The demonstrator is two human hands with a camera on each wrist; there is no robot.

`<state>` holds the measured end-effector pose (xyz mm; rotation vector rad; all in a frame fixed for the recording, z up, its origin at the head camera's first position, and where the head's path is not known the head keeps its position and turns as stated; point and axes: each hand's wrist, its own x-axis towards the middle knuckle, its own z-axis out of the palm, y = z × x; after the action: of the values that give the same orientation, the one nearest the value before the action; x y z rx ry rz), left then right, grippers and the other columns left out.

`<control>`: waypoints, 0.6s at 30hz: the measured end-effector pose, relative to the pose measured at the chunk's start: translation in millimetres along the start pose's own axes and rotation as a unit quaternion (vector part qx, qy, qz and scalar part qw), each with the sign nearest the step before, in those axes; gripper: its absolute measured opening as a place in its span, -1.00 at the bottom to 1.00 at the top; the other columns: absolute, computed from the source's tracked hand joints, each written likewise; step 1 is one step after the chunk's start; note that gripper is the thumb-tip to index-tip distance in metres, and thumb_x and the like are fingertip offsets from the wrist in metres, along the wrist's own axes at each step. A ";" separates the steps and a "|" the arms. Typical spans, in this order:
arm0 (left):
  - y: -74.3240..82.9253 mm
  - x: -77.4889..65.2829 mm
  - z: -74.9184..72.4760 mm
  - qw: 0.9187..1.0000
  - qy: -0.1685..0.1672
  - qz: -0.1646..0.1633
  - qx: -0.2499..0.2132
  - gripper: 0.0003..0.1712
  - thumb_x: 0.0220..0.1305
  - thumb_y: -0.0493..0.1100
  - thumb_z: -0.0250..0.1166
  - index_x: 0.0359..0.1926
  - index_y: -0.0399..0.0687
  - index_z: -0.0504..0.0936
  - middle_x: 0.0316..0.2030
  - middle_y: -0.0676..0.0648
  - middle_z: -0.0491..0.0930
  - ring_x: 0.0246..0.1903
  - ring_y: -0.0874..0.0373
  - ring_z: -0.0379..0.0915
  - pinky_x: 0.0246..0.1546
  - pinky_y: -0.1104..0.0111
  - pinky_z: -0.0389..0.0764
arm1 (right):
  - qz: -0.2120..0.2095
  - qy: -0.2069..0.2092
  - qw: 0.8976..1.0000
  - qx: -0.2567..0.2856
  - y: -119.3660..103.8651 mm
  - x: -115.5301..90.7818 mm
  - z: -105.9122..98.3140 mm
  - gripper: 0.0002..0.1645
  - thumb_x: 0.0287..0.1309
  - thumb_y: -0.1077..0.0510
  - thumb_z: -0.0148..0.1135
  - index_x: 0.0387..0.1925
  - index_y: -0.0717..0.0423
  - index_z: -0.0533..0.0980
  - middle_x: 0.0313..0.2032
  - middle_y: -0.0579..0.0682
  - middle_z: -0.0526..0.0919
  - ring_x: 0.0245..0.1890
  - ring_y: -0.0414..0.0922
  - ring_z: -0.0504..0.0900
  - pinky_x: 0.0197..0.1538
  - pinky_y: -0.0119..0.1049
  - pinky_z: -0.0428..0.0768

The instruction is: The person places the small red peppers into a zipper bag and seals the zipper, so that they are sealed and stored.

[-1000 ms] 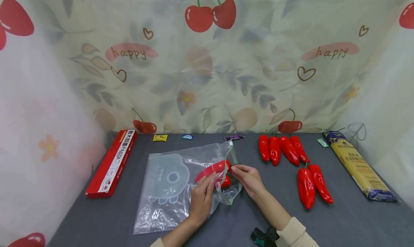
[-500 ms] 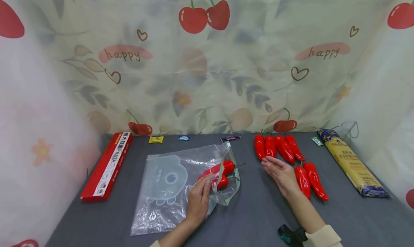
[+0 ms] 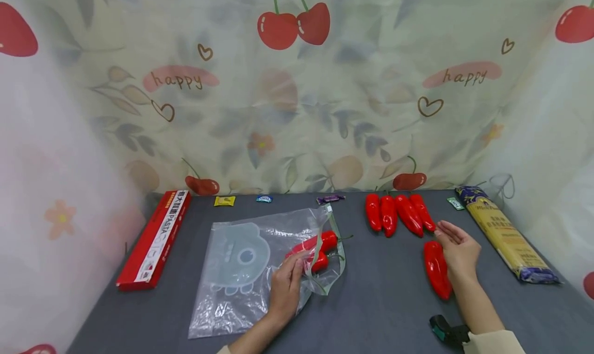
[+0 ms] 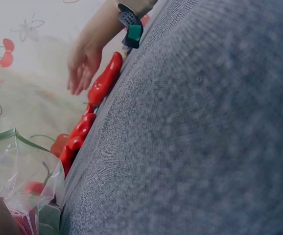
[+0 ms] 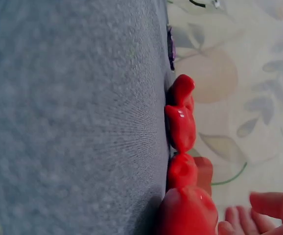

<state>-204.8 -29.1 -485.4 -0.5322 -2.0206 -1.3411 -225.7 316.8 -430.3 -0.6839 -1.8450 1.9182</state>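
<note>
A clear zip bag (image 3: 223, 313) with a cartoon print lies on the grey table, its mouth facing right. My left hand (image 3: 284, 288) grips the bag near its mouth. Inside are red peppers (image 3: 329, 240), their green stems poking out at the opening. My right hand (image 3: 459, 253) is over the front pair of peppers, thumb apart from the fingers in the right wrist view. One red pepper (image 3: 436, 271) of that pair shows left of the hand; the other is hidden behind it. Further back lies a row of several red peppers (image 3: 389, 216).
A red pasta box (image 3: 155, 240) lies on the left, a yellow and blue pack (image 3: 506, 235) on the right. Small wrapped sweets, yellow (image 3: 225, 201), blue (image 3: 264, 199), purple (image 3: 331, 199) and green (image 3: 455, 203), lie along the back. A patterned cloth (image 3: 297, 112) hangs behind the table.
My right hand has let go of the pepper stem at the bag's mouth and moved right, past the back row to the front pair. The left hand has stayed on the bag.
</note>
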 end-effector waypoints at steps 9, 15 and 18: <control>7.0 1.6 -1.8 1.000 -0.004 -0.016 0.004 -0.75 0.18 -0.43 0.13 -0.14 -0.21 0.62 -0.24 -0.11 0.68 -0.26 0.08 0.60 -0.15 0.39 0.56 | -0.018 -0.113 0.949 -0.293 12.0 -2.3 -2.0 -0.34 0.11 0.06 0.23 0.20 0.28 0.33 0.13 0.27 0.45 -0.26 -0.46 0.60 -0.21 -0.61 0.52; -1.9 -1.2 -0.2 1.000 -0.006 -0.009 -0.006 -0.74 0.24 -0.35 0.12 -0.09 -0.08 0.61 -0.20 -0.01 0.67 -0.20 0.17 0.60 -0.11 0.42 0.54 | -0.007 -0.200 0.911 -0.361 8.7 -8.1 1.4 -0.22 0.09 -0.14 0.19 0.19 0.31 0.32 0.22 0.39 0.26 0.21 0.25 0.19 0.12 0.04 0.35; -3.1 -1.2 0.2 1.000 -0.012 -0.008 -0.020 -0.75 0.28 -0.32 0.09 -0.08 -0.08 0.61 -0.19 -0.02 0.67 -0.18 0.18 0.59 -0.09 0.47 0.52 | -0.022 -0.216 0.899 -0.380 8.4 -9.5 3.6 -0.25 0.08 -0.13 0.21 0.14 0.33 0.37 0.17 0.43 0.29 0.12 0.25 0.25 0.01 -0.01 0.40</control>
<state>-206.0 -30.1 -488.4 -0.5539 -2.0260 -1.3923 -219.8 307.8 -437.9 -0.4270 -2.9087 1.3374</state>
